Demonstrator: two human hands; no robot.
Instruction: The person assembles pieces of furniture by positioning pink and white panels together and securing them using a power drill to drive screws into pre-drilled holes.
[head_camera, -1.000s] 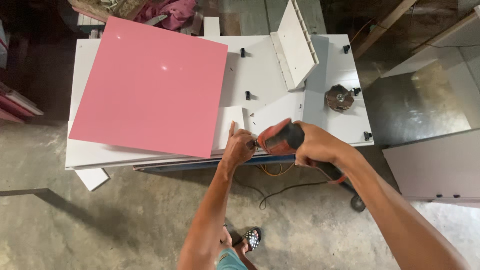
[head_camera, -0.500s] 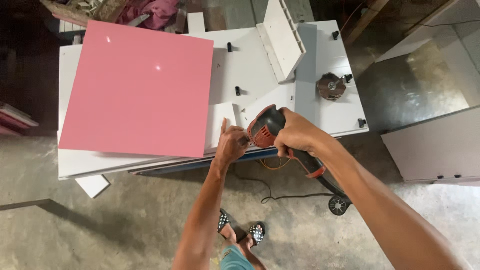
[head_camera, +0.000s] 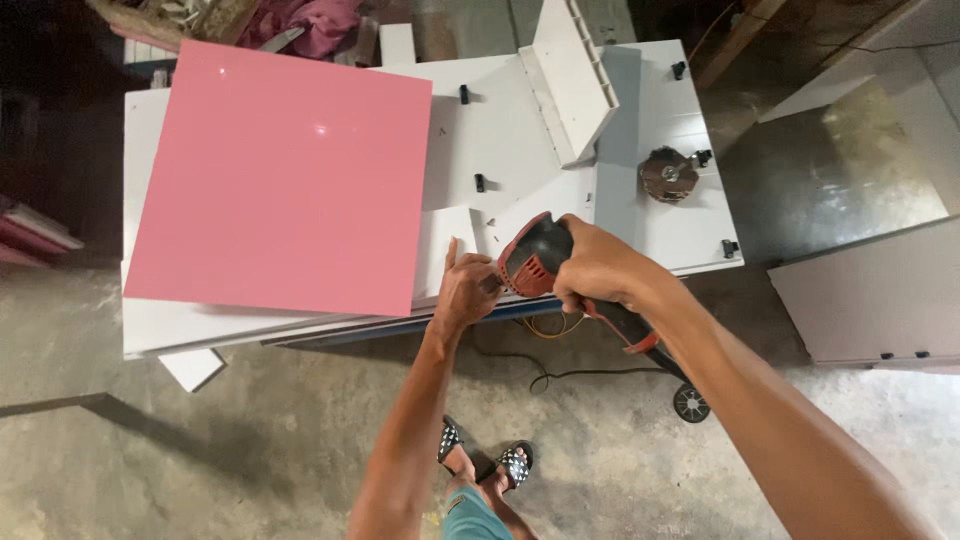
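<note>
Right hand (head_camera: 600, 268) wrapped tight round the grip of a red-and-black power drill (head_camera: 535, 262), nose pointing to 9 o'clock. Left hand (head_camera: 468, 292) sits right at the drill's tip, fingers pinched narrow; whatever it pinches (a screw or a bit, probably) is too small to make out.

Both hands meet at the near edge of the white panel (head_camera: 520, 180), roughly 6 o'clock of the stacked boards. Just at 9 o'clock from the left hand: corner of the glossy pink panel (head_camera: 280, 175), lying flat over the white ones.

Further out, 12 to 1 o'clock: a white slotted bracket piece (head_camera: 570, 80) lying angled on the panel. At 2 o'clock: a round brownish disc (head_camera: 668, 174). Small black fittings (head_camera: 480, 184) already sit at several points on the white board.

Judgement: some hardware looks mounted, near edge being worked now; how much fastening is left can't be told.

Orange cord (head_camera: 545, 325) hangs below the edge.
</note>
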